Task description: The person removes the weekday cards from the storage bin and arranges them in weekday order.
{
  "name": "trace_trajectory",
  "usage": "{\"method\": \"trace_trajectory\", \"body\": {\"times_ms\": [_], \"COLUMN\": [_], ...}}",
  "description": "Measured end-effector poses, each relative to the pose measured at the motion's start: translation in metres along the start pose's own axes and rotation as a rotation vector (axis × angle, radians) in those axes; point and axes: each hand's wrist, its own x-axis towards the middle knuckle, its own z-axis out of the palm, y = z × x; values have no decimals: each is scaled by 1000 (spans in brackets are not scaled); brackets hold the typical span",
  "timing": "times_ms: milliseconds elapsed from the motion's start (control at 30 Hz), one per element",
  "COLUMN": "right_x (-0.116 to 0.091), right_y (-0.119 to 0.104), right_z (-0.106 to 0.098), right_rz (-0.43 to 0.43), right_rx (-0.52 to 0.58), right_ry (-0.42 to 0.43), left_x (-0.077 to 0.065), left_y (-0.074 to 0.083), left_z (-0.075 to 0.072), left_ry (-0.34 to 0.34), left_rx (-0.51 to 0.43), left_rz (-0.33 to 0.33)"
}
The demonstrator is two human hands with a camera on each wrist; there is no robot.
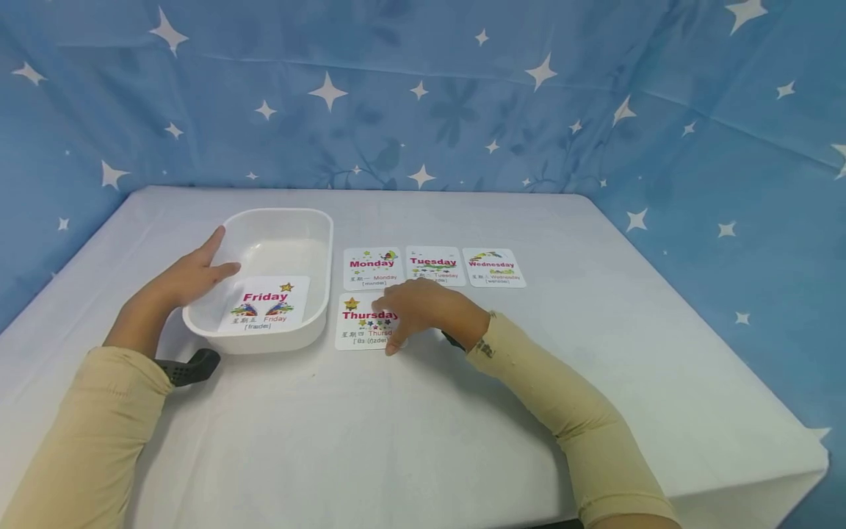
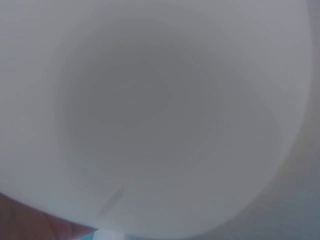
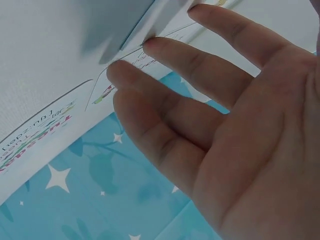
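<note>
On the left of the table stands a white plastic tub (image 1: 311,294). My left hand (image 1: 188,275) holds its left wall, thumb reaching over the rim to the inside. In the left wrist view the tub's wall (image 2: 175,125) fills most of the picture. A Friday card (image 1: 266,305) lies in the tub's near end. Right of the tub, a Thursday card (image 1: 360,334) lies face up, partly covered by my right hand (image 1: 426,305), whose fingertips touch its right side. The right wrist view shows that hand's fingers (image 3: 185,65) extended and spread.
Behind the Thursday card, the Monday card (image 1: 372,268), Tuesday card (image 1: 432,263) and Wednesday card (image 1: 493,267) lie in a row, face up. A white cloth (image 1: 297,441) covers the table. A blue starry curtain (image 1: 396,95) hangs behind.
</note>
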Motion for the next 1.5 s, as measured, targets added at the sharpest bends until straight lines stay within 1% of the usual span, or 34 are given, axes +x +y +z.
{"method": "trace_trajectory", "body": {"times_ms": [133, 233, 333, 400, 467, 500, 533, 567, 600, 633, 700, 767, 833, 867, 933, 1000, 1100, 1267, 1367, 1500], "right_x": [0, 1, 2, 7, 16, 23, 30, 38, 46, 54, 69, 79, 85, 86, 88, 89, 92, 93, 93, 92], "right_y": [1, 0, -6, -14, -24, -30, -37, -44, -50, -56, -67, -75, -81, -84, -87, -89, -90, -95, -98, -105], "right_z": [0, -4, -17, -30, -43, -49, -54, -58, -61, -62, -61, -57, -52, -49, -46, -45, -46, -46, -45, -45], "right_rz": [-42, -47, 6, 32, 13, -16, -45, -72, -96, -102, -92, -58, -22, -12, -1, -6, -27, -58, -94, -146], "right_rx": [-43, -70, -122, -126, -92, -70, -50, -32, -22, -9, -7, 24, 20, 17, 11, -22, -22, -33, -91, -187], "right_ry": [51, 126, 262, 363, 431, 442, 429, 399, 354, 289, 151, 10, -70, -89, -85, -41, 2, 22, 67, 164], "left_x": [0, -1, -2, -2, -1, -1, -1, -1, -1, 0, 0, 0, 0, 0, 0, -1, 0, -3, -5, -9], "left_y": [0, 2, 4, 6, 7, 8, 8, 8, 8, 9, 10, 12, 15, 16, 17, 17, 15, 9, 5, 0], "left_z": [-2, -3, -2, -1, 1, 2, 4, 6, 7, 9, 12, 15, 17, 17, 17, 14, 10, 8, 7, 5], "left_ry": [8, 12, 12, 13, 13, 12, 11, 9, 8, 7, 5, 7, 10, 10, 16, 19, 24, 25, 27, 40], "left_rx": [-10, -8, -9, -11, -13, -13, -11, -11, -9, -8, -7, -8, -13, -12, -2, 9, 23, 19, 14, 13], "left_rz": [4, 0, -3, -1, 1, 3, 3, 2, 2, 2, 0, 4, 4, 4, 9, 11, 14, 7, 7, 9]}}
